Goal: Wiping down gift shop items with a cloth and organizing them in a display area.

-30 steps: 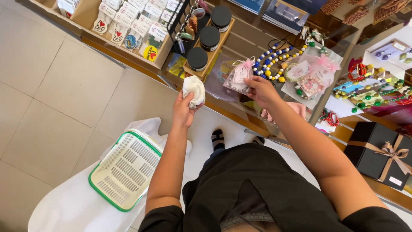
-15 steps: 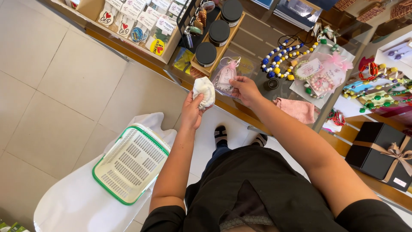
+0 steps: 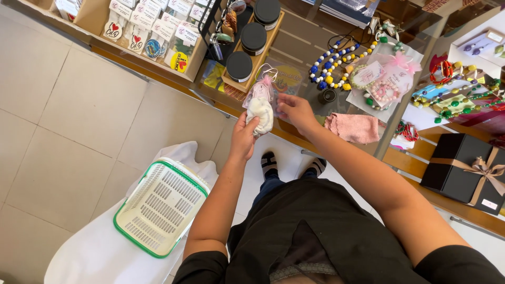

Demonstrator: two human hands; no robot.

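My left hand (image 3: 243,138) grips a small white cloth pouch (image 3: 261,115) at the front edge of a display counter. A clear pink gift bag (image 3: 260,90) with a pink tie rests against the top of the pouch. My right hand (image 3: 294,110) hovers just right of both, fingers bent toward them; whether it touches the bag I cannot tell. Behind the hands, a wooden tray holds black round-lidded jars (image 3: 239,65).
A pink folded cloth (image 3: 353,128) lies right of my right hand. Bead necklaces (image 3: 336,60) and pink-ribboned bags (image 3: 389,79) lie further back. A green-rimmed white basket (image 3: 158,206) sits on a white surface at lower left. A black gift box (image 3: 463,165) sits at right.
My right hand carried the pink gift bag from the counter over to the white pouch in my left hand. The view shifted slightly.
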